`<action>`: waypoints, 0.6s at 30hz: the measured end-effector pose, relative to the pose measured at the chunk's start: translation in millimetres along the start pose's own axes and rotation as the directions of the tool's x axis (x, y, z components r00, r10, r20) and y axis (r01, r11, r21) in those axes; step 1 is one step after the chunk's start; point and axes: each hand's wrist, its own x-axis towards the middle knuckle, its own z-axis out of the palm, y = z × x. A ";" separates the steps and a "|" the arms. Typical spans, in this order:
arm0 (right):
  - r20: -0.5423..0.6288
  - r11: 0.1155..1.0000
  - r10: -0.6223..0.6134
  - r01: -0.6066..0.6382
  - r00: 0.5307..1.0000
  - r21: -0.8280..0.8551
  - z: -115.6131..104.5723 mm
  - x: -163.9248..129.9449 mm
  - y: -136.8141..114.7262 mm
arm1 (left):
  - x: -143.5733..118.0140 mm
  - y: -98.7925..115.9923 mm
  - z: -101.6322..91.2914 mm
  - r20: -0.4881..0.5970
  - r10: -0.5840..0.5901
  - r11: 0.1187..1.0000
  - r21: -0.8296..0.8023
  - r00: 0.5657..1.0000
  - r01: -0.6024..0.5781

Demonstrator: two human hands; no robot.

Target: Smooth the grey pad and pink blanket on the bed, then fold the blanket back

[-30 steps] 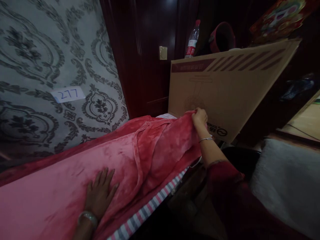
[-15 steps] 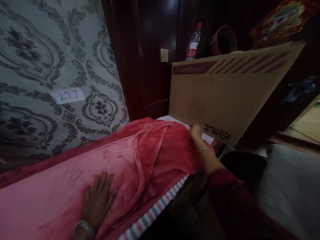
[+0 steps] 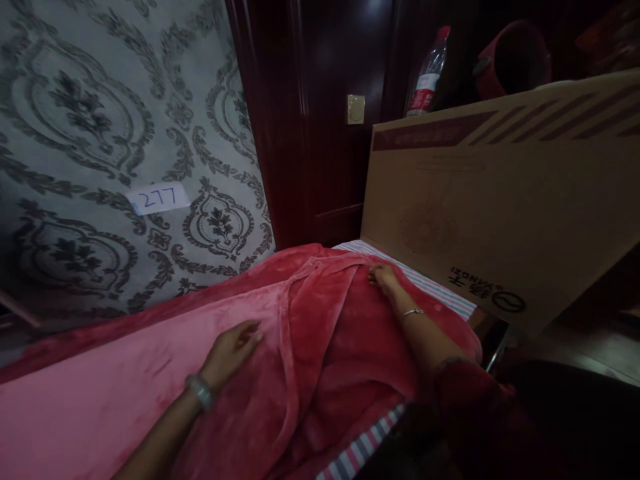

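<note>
The left hand (image 3: 231, 352) lay open and flat on the red fleece blanket (image 3: 310, 347) in the lower middle of the frame. The right hand (image 3: 384, 277) pressed the blanket's far edge, near the cardboard box (image 3: 500, 200); whether it gripped, I could not tell.

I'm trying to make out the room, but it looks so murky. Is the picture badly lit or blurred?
Head view: dim overall, the wood panelling nearly black with a faint glare spot at the top; the red blanket and both hands, left hand and right hand, stay fairly sharp; the lower right corner sinks into shadow; the cardboard box edges bow from wide-lens distortion.
</note>
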 end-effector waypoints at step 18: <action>0.021 0.875 0.030 -0.036 0.999 0.482 -42.8 -60.3 37.2 | 191.7 104.2 57.0 -0.154 -0.044 0.998 0.036 0.987 0.050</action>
